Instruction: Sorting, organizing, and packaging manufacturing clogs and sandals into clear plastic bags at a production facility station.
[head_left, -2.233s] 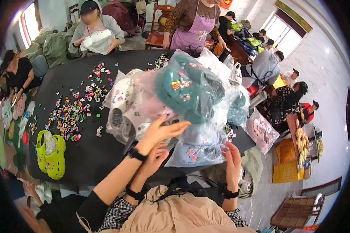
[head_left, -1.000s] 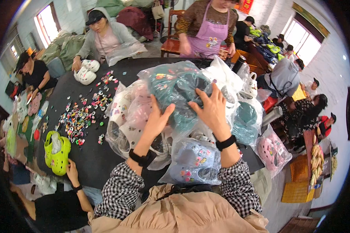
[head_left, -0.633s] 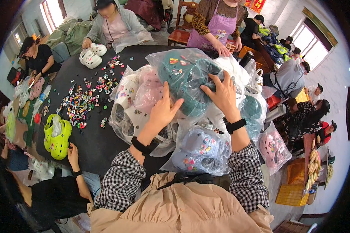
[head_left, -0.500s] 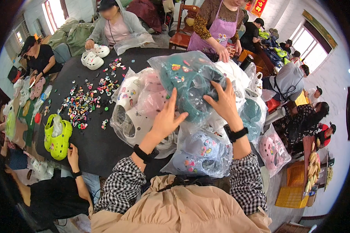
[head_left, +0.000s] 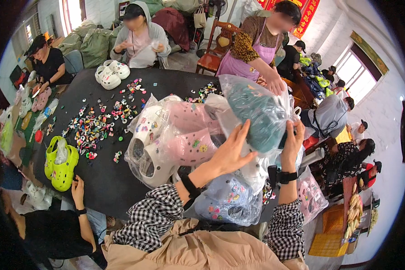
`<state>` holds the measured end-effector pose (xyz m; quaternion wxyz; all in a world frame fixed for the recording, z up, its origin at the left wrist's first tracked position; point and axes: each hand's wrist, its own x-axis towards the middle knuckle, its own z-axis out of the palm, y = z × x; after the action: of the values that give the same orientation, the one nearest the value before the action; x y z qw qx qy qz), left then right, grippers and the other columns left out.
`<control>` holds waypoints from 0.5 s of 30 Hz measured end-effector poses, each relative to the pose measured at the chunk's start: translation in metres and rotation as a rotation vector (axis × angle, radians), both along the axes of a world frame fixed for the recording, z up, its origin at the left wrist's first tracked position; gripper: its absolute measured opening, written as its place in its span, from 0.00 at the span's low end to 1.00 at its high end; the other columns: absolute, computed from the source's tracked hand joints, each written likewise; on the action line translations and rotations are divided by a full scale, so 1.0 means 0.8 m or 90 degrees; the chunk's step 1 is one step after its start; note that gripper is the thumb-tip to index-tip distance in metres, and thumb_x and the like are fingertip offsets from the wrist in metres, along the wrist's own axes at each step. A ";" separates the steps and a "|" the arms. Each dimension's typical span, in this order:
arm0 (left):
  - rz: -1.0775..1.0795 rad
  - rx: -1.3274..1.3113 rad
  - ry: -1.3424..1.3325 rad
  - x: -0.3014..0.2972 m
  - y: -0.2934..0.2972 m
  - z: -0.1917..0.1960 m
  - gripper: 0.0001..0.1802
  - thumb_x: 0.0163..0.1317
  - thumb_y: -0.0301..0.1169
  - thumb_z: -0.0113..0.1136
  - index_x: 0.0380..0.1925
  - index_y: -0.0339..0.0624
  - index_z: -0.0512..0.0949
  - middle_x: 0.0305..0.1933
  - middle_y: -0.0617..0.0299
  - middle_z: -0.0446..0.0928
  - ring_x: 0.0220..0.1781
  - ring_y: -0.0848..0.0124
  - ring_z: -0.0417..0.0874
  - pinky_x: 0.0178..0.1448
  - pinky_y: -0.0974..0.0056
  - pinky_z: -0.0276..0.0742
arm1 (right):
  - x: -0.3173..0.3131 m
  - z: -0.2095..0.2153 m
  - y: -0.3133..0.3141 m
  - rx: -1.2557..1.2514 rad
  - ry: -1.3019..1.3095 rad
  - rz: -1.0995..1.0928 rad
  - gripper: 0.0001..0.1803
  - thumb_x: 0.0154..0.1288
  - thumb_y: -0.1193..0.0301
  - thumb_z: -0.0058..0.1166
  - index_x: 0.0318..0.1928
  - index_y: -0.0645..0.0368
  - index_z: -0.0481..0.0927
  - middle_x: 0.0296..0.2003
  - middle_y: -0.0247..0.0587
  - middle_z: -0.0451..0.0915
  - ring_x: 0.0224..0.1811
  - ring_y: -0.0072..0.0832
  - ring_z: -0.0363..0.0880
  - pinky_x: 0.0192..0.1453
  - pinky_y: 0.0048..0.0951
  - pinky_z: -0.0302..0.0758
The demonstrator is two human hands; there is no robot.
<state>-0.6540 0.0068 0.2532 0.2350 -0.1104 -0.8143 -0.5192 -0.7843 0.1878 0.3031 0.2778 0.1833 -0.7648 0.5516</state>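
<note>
A clear plastic bag of teal clogs [head_left: 258, 123] is tilted up above the pile, between my hands. My left hand [head_left: 227, 155] has its fingers stretched and its thumb apart, fingertips against the bag's lower left side. At the bag's right edge, my right hand [head_left: 294, 137] has its fingers curled in on the plastic. Left of this bag lie bagged pink clogs [head_left: 191, 146] and white clogs [head_left: 155, 157] with coloured charms. Bagged blue clogs [head_left: 225, 198] sit nearest me, partly behind my left forearm.
Loose charms [head_left: 94, 130] are scattered over the dark table [head_left: 105, 180]. Lime clogs [head_left: 62, 164] stand at the left edge, by another person's hand [head_left: 78, 191]. White clogs [head_left: 111, 74] are at the far side. Across the table, an aproned person's hand [head_left: 274, 82] reaches beside the teal clogs' bag.
The teal clogs' bag has moved right and tipped up. My right hand has gone from spread on top to curled at its edge. The pink clogs show more.
</note>
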 end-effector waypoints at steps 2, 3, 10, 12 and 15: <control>-0.044 0.027 0.019 -0.021 0.004 0.030 0.54 0.59 0.38 0.64 0.74 0.38 0.37 0.73 0.34 0.48 0.74 0.42 0.53 0.75 0.51 0.54 | -0.026 0.012 0.007 -0.054 0.030 0.014 0.11 0.67 0.68 0.57 0.37 0.65 0.74 0.48 0.41 0.71 0.55 0.31 0.68 0.64 0.29 0.60; -0.031 0.037 0.063 -0.024 -0.004 0.042 0.54 0.59 0.39 0.64 0.74 0.37 0.37 0.74 0.33 0.46 0.75 0.41 0.52 0.75 0.51 0.53 | -0.036 0.017 -0.008 -0.068 0.060 0.031 0.11 0.67 0.68 0.57 0.38 0.65 0.75 0.48 0.42 0.72 0.55 0.32 0.69 0.64 0.29 0.60; 0.142 -0.096 0.122 -0.026 -0.102 0.069 0.40 0.62 0.34 0.58 0.70 0.34 0.53 0.68 0.39 0.62 0.68 0.47 0.65 0.71 0.54 0.62 | -0.074 0.119 -0.130 0.097 0.326 -0.064 0.11 0.60 0.71 0.61 0.37 0.66 0.79 0.46 0.51 0.77 0.50 0.43 0.74 0.57 0.36 0.68; 0.126 -0.064 0.044 0.000 -0.115 0.046 0.32 0.62 0.33 0.58 0.65 0.35 0.62 0.63 0.43 0.67 0.63 0.48 0.70 0.67 0.53 0.65 | -0.110 0.109 -0.152 0.136 0.390 -0.031 0.11 0.57 0.71 0.63 0.32 0.66 0.77 0.42 0.51 0.77 0.47 0.46 0.74 0.54 0.39 0.69; 0.132 -0.122 -0.035 0.058 -0.116 -0.018 0.28 0.61 0.33 0.59 0.61 0.36 0.68 0.62 0.46 0.68 0.62 0.50 0.69 0.66 0.53 0.65 | -0.125 0.048 -0.189 0.203 0.347 0.014 0.11 0.56 0.70 0.64 0.29 0.63 0.76 0.40 0.51 0.76 0.45 0.47 0.74 0.51 0.42 0.70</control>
<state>-0.6077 -0.0859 0.2388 0.2531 -0.0336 -0.8733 -0.4150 -0.8846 0.0368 0.3419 0.4343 0.3738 -0.7370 0.3585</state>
